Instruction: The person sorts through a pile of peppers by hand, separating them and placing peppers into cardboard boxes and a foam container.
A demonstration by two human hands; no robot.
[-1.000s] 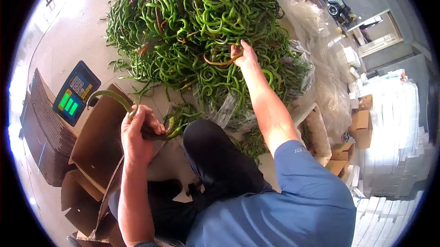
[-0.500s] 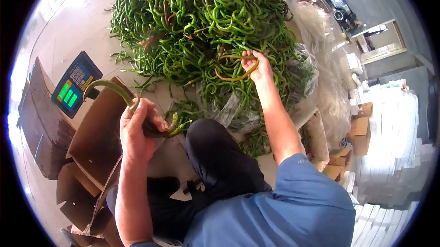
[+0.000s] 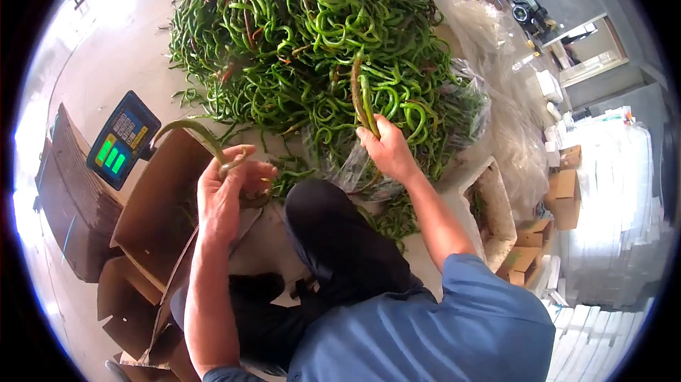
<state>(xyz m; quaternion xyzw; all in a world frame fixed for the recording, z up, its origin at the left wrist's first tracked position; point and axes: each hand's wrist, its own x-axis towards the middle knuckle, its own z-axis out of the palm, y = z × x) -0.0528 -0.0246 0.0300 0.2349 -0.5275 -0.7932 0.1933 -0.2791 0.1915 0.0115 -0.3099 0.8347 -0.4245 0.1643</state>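
A large heap of long green chili peppers (image 3: 312,48) lies on the floor in front of me, with a few reddish ones among them. My right hand (image 3: 390,149) is closed around the lower ends of a brownish chili pepper (image 3: 357,91) and a green one beside it, both pointing away from me over the heap's near edge. To the left, my left hand (image 3: 225,187) grips a long, curved green chili pepper (image 3: 190,126) between thumb and fingers, its hooked tip arching to the left. Whether more peppers sit in that palm is hidden. An opened cardboard box (image 3: 159,205) stands under and beside this hand.
A scale display (image 3: 122,141) with lit green digits stands left, near stacked flat cardboard (image 3: 74,201). Clear plastic sheeting (image 3: 514,109) and a white foam box (image 3: 494,208) border the heap's right side. My bent knee (image 3: 312,215) is between my arms.
My right hand has come back toward me and left, its peppers swinging from sideways to pointing away. My left hand shifted slightly right; peppers seen below its fingers no longer show there.
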